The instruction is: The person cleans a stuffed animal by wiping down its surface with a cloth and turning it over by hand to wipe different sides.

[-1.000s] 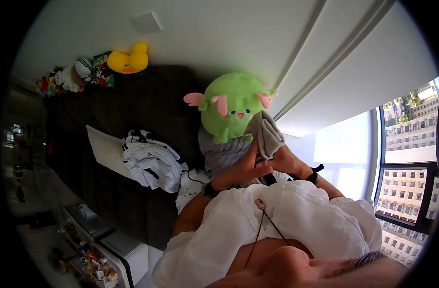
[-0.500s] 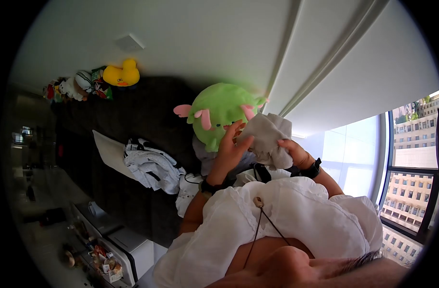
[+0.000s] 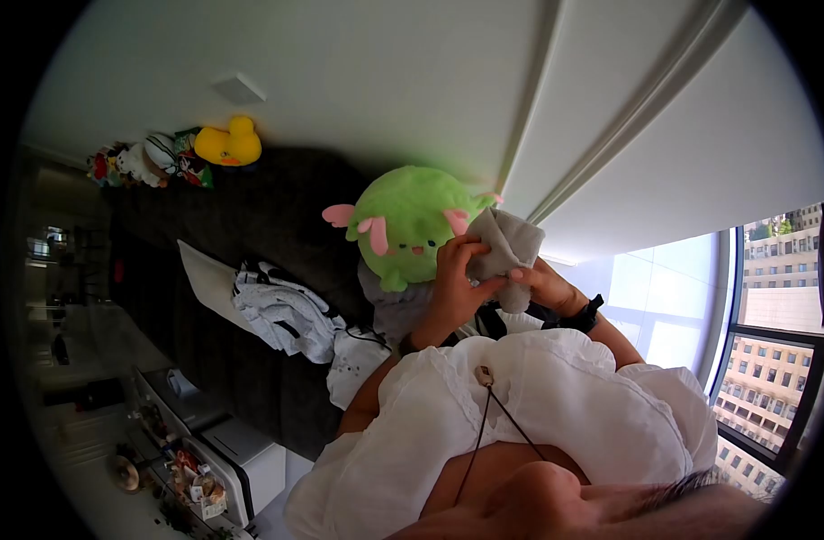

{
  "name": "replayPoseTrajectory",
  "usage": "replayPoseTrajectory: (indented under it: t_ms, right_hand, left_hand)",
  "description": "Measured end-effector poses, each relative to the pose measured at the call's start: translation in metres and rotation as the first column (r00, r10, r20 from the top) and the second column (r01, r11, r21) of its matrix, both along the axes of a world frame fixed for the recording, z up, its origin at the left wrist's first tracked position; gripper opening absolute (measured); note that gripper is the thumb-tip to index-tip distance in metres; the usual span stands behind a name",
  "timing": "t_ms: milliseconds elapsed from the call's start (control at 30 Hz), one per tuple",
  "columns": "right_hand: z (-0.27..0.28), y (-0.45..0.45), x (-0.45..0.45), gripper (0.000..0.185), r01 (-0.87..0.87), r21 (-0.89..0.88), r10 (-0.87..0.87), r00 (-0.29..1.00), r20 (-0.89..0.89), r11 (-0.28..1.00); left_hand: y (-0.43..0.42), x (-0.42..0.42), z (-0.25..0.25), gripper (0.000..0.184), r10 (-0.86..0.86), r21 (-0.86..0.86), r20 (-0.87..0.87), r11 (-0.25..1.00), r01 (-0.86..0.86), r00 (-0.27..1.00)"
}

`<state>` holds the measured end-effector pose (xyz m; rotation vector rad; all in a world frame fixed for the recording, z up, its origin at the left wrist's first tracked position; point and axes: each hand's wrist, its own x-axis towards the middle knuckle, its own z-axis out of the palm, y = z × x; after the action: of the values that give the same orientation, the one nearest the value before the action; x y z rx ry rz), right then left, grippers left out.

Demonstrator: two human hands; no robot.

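Observation:
A small grey-beige cloth (image 3: 506, 241), possibly a sock, is held up in front of my chest, folded over with a rounded end hanging down. My left hand (image 3: 461, 281) pinches its left side with curled fingers. On the other side, my right hand (image 3: 545, 283) grips it, thumb across the front and the other fingers mostly behind the fabric. Just beyond my left hand sits a round green plush toy (image 3: 407, 216) with pink ears and a small face. Grey fabric (image 3: 389, 301) lies below the toy, partly hidden by my left arm.
A dark couch (image 3: 277, 202) stretches to the left, with a yellow duck plush (image 3: 229, 144) and other toys along its back. Light grey printed clothing (image 3: 286, 310) lies beside a pale flat panel (image 3: 209, 279). A window (image 3: 776, 360) is at right, a white wall (image 3: 385, 81) ahead.
The cloth has gone from a wider, looser spread to a narrower, more folded shape. My left hand has shifted slightly right and lower, uncovering the plush toy's face.

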<state>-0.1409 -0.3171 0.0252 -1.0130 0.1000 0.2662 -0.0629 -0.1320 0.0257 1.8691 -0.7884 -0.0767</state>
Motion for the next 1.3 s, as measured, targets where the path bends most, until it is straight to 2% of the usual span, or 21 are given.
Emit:
replayPoseTrajectory:
  t_ms: [67,100,200,233,267,300,333,367,400,533,633,767,833,867,900,967,1033,1067,1167,1200,1300]
  right_hand:
    - [-0.01,-0.004,-0.004,0.068,0.02,0.145,-0.027,0.999,0.044,0.989]
    - [-0.012,-0.007,-0.006,0.067,0.019,0.184,-0.016,1.0,-0.014,0.983]
    - [-0.013,-0.013,-0.008,0.064,0.053,0.24,-0.006,0.981,-0.194,0.969]
    - [-0.011,-0.013,-0.006,0.063,0.082,0.216,-0.025,0.967,-0.253,0.973]
    - [-0.009,-0.013,-0.005,0.063,0.109,0.19,-0.046,0.95,-0.309,0.976]
    - [-0.008,-0.016,-0.007,0.059,0.124,0.233,-0.053,0.955,-0.29,0.964]
    - [-0.008,-0.021,-0.011,0.056,0.137,0.277,-0.058,0.96,-0.273,0.951]
    - [-0.008,-0.023,-0.013,0.053,0.147,0.321,-0.064,0.964,-0.257,0.936]
    - [-0.009,-0.024,-0.014,0.052,0.158,0.364,-0.065,0.965,-0.256,0.918]
    - [-0.002,-0.031,-0.019,0.05,0.125,0.285,-0.046,0.962,-0.27,0.95]
    - [0.008,-0.036,-0.025,0.048,0.128,0.157,-0.075,0.949,-0.306,0.979]
    - [0.003,-0.037,-0.029,0.048,0.152,-0.072,-0.168,0.926,-0.337,0.986]
    - [-0.003,-0.027,-0.031,0.047,0.16,-0.142,-0.196,0.934,-0.299,0.977]
    - [-0.012,-0.021,-0.032,0.046,0.16,-0.151,-0.195,0.947,-0.254,0.975]
    - [-0.016,-0.015,-0.033,0.046,0.159,-0.159,-0.191,0.959,-0.209,0.974]
    - [-0.011,-0.006,-0.035,0.043,0.176,0.023,-0.165,0.956,-0.242,0.984]
    - [-0.046,-0.015,-0.042,0.043,0.146,0.126,-0.112,0.962,-0.247,0.981]
    - [-0.06,-0.024,-0.044,0.046,0.075,0.179,-0.054,0.992,-0.118,0.981]
    - [-0.042,-0.021,-0.045,0.051,0.235,0.442,-0.185,0.971,-0.153,0.866]
    - [-0.04,-0.021,-0.046,0.054,0.245,0.457,-0.189,0.968,-0.165,0.855]
    - [-0.044,-0.019,-0.043,0.06,0.182,0.549,-0.134,0.983,-0.127,0.816]
  left_hand:
    - [0.005,0.006,-0.016,0.059,-0.057,-0.047,-0.112,0.998,0.052,0.992]
    - [0.01,0.009,-0.023,0.059,-0.086,-0.072,-0.169,0.995,0.075,0.982]
    - [0.027,0.024,-0.025,0.05,-0.094,-0.062,-0.687,0.996,0.071,0.72]
    - [0.03,0.025,-0.026,0.047,-0.264,-0.345,-0.733,0.939,-0.008,0.627]
    - [0.033,0.027,-0.026,0.045,-0.433,-0.583,-0.717,0.802,-0.129,0.546]
    - [0.034,0.028,-0.026,0.043,-0.611,-0.76,-0.637,0.599,-0.252,0.469]
    - [0.036,0.028,-0.026,0.042,-0.696,-0.806,-0.592,0.503,-0.313,0.407]
    - [0.038,0.026,-0.025,0.042,-0.729,-0.805,-0.586,0.478,-0.351,0.353]
    - [0.039,0.024,-0.024,0.042,-0.71,-0.762,-0.637,0.522,-0.382,0.301]
    - [0.039,0.016,-0.027,0.041,-0.531,-0.53,-0.837,0.731,-0.43,0.13]
    - [0.04,0.013,-0.032,0.041,-0.512,-0.516,-0.849,0.75,-0.414,0.129]
    - [0.036,0.016,-0.025,0.047,-0.631,-0.646,-0.758,0.69,-0.327,0.166]
    - [0.022,0.007,0.0,0.052,-0.662,-0.687,-0.726,0.684,-0.243,0.187]
    - [0.017,0.0,-0.003,0.058,-0.599,-0.642,-0.685,0.765,0.044,0.415]
    - [0.012,-0.007,-0.006,0.064,-0.536,-0.498,-0.553,0.826,0.263,0.638]
    - [-0.017,-0.032,0.02,0.068,-0.489,-0.465,-0.666,0.863,0.199,0.563]
    - [-0.023,-0.035,0.013,0.067,-0.607,-0.578,-0.597,0.779,0.244,0.524]
    - [-0.026,-0.035,0.011,0.066,-0.664,-0.63,-0.557,0.729,0.266,0.5]
    - [-0.013,-0.013,0.025,0.061,-0.683,-0.701,-0.639,0.706,0.098,0.354]
    - [-0.009,-0.009,0.016,0.047,-0.553,-0.611,-0.691,0.791,0.032,0.466]
    - [-0.01,-0.01,-0.012,0.041,-0.313,-0.294,-0.682,0.945,0.145,0.66]
